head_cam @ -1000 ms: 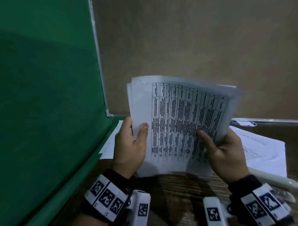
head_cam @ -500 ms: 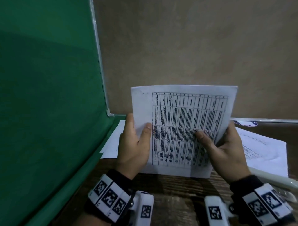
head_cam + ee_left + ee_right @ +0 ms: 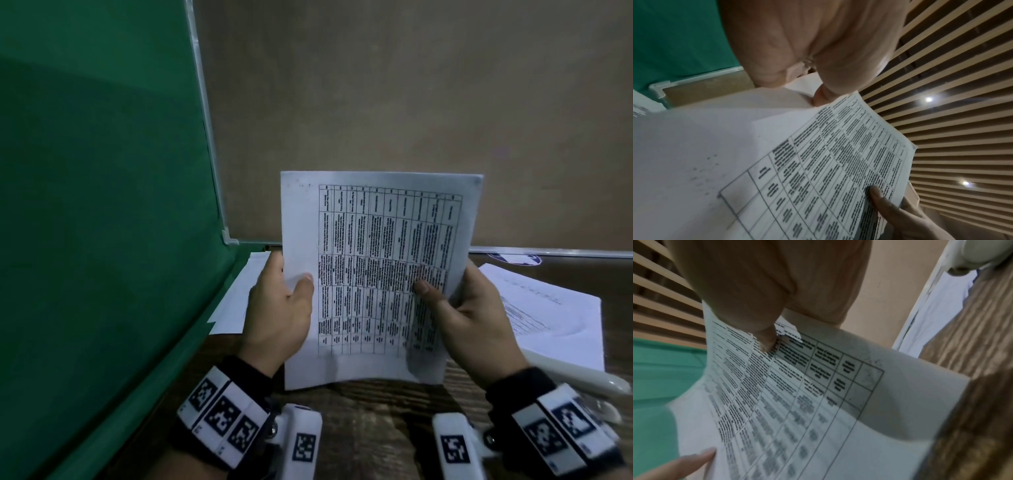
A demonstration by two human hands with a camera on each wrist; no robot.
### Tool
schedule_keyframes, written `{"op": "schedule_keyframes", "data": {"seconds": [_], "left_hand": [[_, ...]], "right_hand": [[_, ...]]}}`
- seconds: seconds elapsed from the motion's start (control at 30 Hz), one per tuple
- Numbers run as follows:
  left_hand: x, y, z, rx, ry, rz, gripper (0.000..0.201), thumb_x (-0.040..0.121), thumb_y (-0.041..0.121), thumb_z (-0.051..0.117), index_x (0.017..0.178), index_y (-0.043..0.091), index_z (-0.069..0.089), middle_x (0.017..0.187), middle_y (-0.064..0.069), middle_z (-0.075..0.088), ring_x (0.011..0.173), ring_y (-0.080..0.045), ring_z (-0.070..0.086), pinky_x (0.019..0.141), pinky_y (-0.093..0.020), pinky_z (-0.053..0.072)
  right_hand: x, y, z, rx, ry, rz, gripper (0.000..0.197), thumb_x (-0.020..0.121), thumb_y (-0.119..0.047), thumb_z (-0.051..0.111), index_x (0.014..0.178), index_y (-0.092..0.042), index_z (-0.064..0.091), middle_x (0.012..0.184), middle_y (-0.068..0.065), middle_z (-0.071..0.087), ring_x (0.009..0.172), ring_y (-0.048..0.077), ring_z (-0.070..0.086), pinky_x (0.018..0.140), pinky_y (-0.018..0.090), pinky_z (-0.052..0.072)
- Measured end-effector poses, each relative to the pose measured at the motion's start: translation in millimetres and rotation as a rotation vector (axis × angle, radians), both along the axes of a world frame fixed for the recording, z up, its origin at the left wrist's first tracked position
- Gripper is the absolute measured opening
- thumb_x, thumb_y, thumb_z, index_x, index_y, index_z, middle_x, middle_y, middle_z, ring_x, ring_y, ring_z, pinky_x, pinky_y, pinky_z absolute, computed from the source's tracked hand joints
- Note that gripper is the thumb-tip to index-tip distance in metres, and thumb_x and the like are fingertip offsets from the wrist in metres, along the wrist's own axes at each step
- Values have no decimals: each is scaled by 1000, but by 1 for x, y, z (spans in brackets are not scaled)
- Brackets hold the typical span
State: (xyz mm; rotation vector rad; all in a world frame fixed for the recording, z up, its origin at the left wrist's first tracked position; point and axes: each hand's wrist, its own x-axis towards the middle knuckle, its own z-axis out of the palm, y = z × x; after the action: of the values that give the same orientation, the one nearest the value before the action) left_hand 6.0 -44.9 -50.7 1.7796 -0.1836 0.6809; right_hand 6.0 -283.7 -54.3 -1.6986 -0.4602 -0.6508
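Observation:
A stack of white sheets (image 3: 370,274) printed with a black table stands upright, its bottom edge on the wooden desk (image 3: 370,428). My left hand (image 3: 277,308) grips its left edge, thumb on the front. My right hand (image 3: 472,315) grips the right edge, thumb pressed on the printed table. In the left wrist view the stack (image 3: 818,170) fills the lower half under my left hand (image 3: 818,48). The right wrist view has the top sheet (image 3: 797,394) bowed under my right thumb (image 3: 766,340). My fingers behind the stack are hidden.
More white sheets (image 3: 555,308) lie flat on the desk at the right, another sheet (image 3: 239,294) at the left behind my hand. A white handle-like object (image 3: 575,373) lies at the right edge. A green panel (image 3: 102,205) stands left, a brown board (image 3: 411,102) behind.
The fanned, uneven sheets have been squared into one aligned stack and stood more upright on the desk. Both hands kept their grip at the sides.

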Motion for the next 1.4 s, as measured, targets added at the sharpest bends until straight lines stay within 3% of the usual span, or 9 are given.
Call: {"op": "schedule_keyframes", "data": {"seconds": [0.13,0.33,0.4,0.57,0.7,0.87,1.03,1.23,1.4], "left_hand": [[3,14,4,-37,-1,55,21,97,5,65,105,24,70,100,12,78,93,-8,75,89,-37,61],[9,34,2,61,91,132,27,96,2,66,113,20,73,105,12,77,98,-10,74,96,-44,60],[8,34,2,82,105,136,28,96,2,65,117,19,72,106,12,77,98,-10,74,97,-43,60],[7,31,4,106,107,127,28,96,1,64,113,23,71,100,19,74,93,-1,71,90,-32,59],[5,29,4,114,128,81,31,98,2,62,113,29,69,102,19,74,95,-2,72,89,-30,59],[6,27,2,132,115,45,31,97,3,63,113,28,71,101,17,77,95,-4,74,90,-38,62],[4,21,-1,161,116,-3,33,96,10,66,120,32,67,112,17,76,105,-7,73,96,-42,60],[2,15,-5,213,102,-17,57,92,16,67,143,40,56,125,10,72,115,-13,67,104,-42,55],[3,14,-7,212,93,-54,55,96,17,67,139,50,56,135,21,63,126,-7,60,113,-31,46]], "right_hand": [[-4,-14,10,-140,152,-142,36,84,-50,71,107,-23,66,88,-2,76,75,9,70,72,37,56],[14,-100,7,-1267,833,-603,89,56,-95,54,118,-33,55,130,0,59,122,28,56,104,47,47],[15,-119,4,-1368,881,-556,75,72,-85,55,116,-25,61,123,-2,65,112,20,62,100,41,52],[8,-123,5,-1301,890,-497,56,95,-68,53,93,-15,72,101,-2,72,90,10,66,72,19,49],[3,-107,9,-1122,827,-556,48,99,-62,51,90,-15,59,111,14,70,101,30,63,79,33,46],[7,-74,17,-337,364,-556,27,97,-34,66,106,-10,56,99,13,72,91,38,67,74,45,53],[10,-11,61,540,127,12,32,98,-19,68,124,-9,52,117,19,70,101,37,72,78,52,63],[23,47,88,661,-77,287,37,89,-17,75,119,-15,52,107,3,74,110,28,72,94,54,58],[28,61,84,357,-140,162,53,77,-40,83,113,-16,52,110,11,70,107,28,72,94,48,60]]}}
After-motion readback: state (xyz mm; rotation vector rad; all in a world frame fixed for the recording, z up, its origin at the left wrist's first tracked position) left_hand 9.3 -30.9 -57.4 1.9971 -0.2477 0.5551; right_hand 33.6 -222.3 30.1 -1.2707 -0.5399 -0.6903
